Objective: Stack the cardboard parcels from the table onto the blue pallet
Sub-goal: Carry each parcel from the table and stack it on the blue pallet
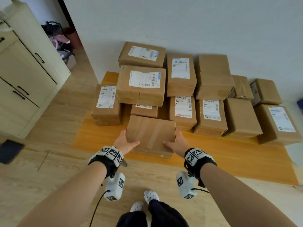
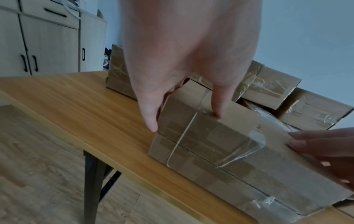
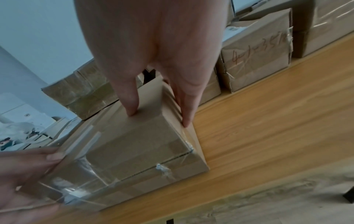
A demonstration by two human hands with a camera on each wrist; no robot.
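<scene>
A plain taped cardboard parcel (image 1: 150, 133) lies at the front of the wooden table (image 1: 229, 159), and both my hands grip it. My left hand (image 1: 129, 138) holds its left end, thumb on top and fingers down the side (image 2: 151, 118). My right hand (image 1: 174, 140) holds the right end the same way, fingers (image 3: 185, 112) along the side. I cannot tell whether the parcel (image 2: 220, 148) (image 3: 134, 144) rests on the tabletop or hangs just above it. Behind it, several more parcels (image 1: 141, 86) are stacked against the wall. A blue sliver (image 1: 300, 106) shows at the right edge.
A cream cabinet (image 1: 24, 71) stands to the left, with a dark flat object (image 1: 9, 151) on the floor beside it. The table's dark legs (image 2: 91, 181) stand near its front corner. My feet (image 1: 150, 196) are on the wooden floor just short of the table.
</scene>
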